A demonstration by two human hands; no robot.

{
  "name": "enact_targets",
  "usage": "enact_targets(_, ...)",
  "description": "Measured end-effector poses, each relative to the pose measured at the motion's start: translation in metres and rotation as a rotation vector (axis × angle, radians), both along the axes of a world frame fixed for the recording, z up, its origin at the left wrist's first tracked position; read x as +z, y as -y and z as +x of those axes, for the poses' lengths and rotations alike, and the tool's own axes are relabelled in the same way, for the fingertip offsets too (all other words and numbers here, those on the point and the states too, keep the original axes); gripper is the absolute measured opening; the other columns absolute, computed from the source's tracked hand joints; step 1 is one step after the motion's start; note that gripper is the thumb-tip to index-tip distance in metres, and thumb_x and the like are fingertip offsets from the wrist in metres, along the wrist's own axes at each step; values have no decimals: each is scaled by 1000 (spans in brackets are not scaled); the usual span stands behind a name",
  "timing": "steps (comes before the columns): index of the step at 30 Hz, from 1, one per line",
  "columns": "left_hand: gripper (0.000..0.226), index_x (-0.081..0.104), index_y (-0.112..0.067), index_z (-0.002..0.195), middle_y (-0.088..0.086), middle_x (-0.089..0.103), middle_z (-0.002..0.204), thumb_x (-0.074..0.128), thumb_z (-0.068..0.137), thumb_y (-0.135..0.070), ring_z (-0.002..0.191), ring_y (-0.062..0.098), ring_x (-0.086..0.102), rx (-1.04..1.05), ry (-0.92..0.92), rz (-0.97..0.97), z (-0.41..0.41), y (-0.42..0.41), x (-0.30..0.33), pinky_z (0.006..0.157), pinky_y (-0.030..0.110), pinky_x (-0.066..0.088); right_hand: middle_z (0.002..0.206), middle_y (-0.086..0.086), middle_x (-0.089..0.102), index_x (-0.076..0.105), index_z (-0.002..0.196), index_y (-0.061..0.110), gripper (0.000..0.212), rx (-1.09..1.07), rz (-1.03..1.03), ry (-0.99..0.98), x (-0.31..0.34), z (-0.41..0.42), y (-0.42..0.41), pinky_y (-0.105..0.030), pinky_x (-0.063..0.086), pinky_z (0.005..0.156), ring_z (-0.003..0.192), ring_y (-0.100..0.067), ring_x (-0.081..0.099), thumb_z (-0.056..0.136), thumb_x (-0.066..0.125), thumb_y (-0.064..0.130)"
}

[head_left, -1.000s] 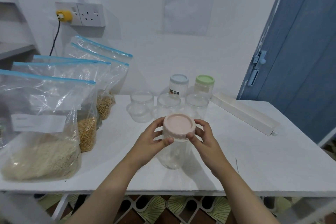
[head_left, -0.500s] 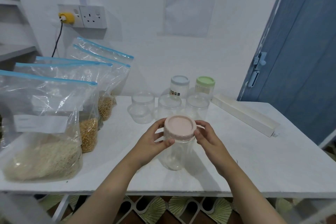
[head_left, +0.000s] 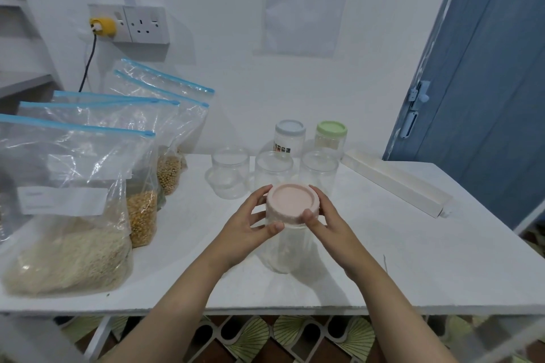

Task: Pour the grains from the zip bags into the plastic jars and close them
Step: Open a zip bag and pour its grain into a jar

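Head view: we see the clear jar (head_left: pixel 284 247) upright on the white table (head_left: pixel 413 259), near its front edge; our left hand (head_left: pixel 247 228) grasps the jar just under the pink lid (head_left: pixel 292 202); our right hand (head_left: pixel 330 225) clasps the lid's rim; zip bags (head_left: pixel 67 215) of grain stand left.

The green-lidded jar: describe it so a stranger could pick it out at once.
Start at the white table and look to its back edge by the wall, near the blue door. Two lidded jars stand there behind three open clear jars. The green-lidded jar is the right one, nearest the door; its neighbour has a pale blue lid.
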State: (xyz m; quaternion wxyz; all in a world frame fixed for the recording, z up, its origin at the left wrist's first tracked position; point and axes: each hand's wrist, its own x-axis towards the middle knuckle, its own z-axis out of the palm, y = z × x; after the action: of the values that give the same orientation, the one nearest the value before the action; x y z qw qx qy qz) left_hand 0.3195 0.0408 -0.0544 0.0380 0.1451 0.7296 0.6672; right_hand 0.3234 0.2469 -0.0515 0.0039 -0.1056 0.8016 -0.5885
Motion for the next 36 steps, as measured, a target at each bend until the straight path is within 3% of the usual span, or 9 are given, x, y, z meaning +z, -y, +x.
enact_targets(3,71,39,-50,138,-24,46,138,77,78,-39,124,2,54,-2,-4,-1,0,0,-1,83,10,49,141,28,42,31,147,45,86,-35,21,-24,-1,-2,3,-29,35,107,128,12,37,74,62,79)
enact_targets(7,73,38,-55,137,-23,44,140,77,76,-43,126,2,52,-2,-3,-8,-1,1,-2,86,11,49,129,24,54,41,138,40,61,-76,-18,-23,-1,2,-3,-39,39,111,120,10,49,83,57,62)
enact_targets(13,69,40,-58,134,-20,46,140,76,78,-40,124,2,55,-1,-16,14,0,-2,-4,85,13,50,124,38,50,42,122,61,40,9,59,-67,10,6,3,-17,40,93,115,17,45,86,60,59)
enact_targets(17,70,39,-56,137,-20,46,140,76,80,-36,126,4,54,13,-11,21,2,-5,-4,82,10,49,127,33,47,44,118,63,48,17,104,-100,14,-2,-7,-18,40,90,113,14,45,78,70,60)
enact_targets(22,78,31,-61,137,-21,47,136,76,81,-31,122,-3,52,47,-20,34,3,-22,-6,78,7,48,135,27,42,48,131,52,57,40,108,-136,11,-10,-28,-26,39,102,129,5,40,80,75,53)
enact_targets(28,81,29,-63,137,-24,48,135,77,76,-40,124,2,53,73,-3,26,0,-50,-9,80,10,49,125,26,54,52,114,67,46,100,80,-67,19,-14,-63,-7,45,84,112,9,53,79,74,47)
enact_targets(31,70,40,-58,135,-25,48,136,78,79,-42,127,6,54,73,-9,28,-2,-67,-12,88,17,49,127,23,55,50,120,66,51,127,87,-60,19,-18,-83,-12,45,88,112,7,54,79,74,48)
enact_targets(34,63,45,-60,129,-27,50,134,76,75,-46,127,5,53,84,-9,35,-4,-86,-14,97,23,47,126,16,60,48,137,45,65,90,-25,-34,10,-23,-107,-31,48,101,115,-3,58,78,75,44)
enact_targets(36,66,44,-59,129,-27,49,135,76,72,-51,128,5,53,95,-15,27,-4,-98,-14,100,26,46,125,14,63,50,134,37,58,72,-39,-26,6,-23,-120,-37,46,104,119,-6,58,81,73,46)
